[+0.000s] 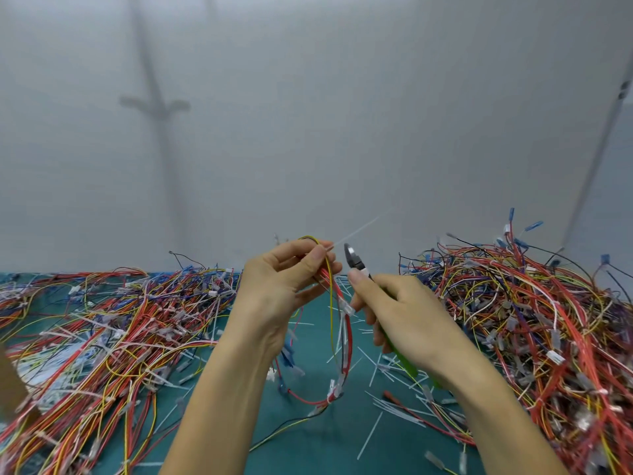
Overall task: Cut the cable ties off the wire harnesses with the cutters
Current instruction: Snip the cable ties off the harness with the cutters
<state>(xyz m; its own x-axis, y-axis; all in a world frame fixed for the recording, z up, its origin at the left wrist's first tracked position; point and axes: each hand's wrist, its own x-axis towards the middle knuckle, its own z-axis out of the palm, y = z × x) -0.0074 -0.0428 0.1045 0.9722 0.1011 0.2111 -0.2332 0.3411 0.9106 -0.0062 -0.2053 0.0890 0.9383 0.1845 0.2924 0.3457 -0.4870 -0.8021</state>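
My left hand holds up a wire harness of red, yellow and black wires, pinched between thumb and fingers near its top. A translucent cable tie tail sticks out up and to the right from that pinch. My right hand grips green-handled cutters, whose dark jaws point up, just right of the tie and apart from it. The harness loops down toward the green table, with white ties and connectors along it.
A big tangle of wire harnesses covers the left of the green table, and a taller pile fills the right. Cut tie pieces litter the middle. A grey wall stands close behind.
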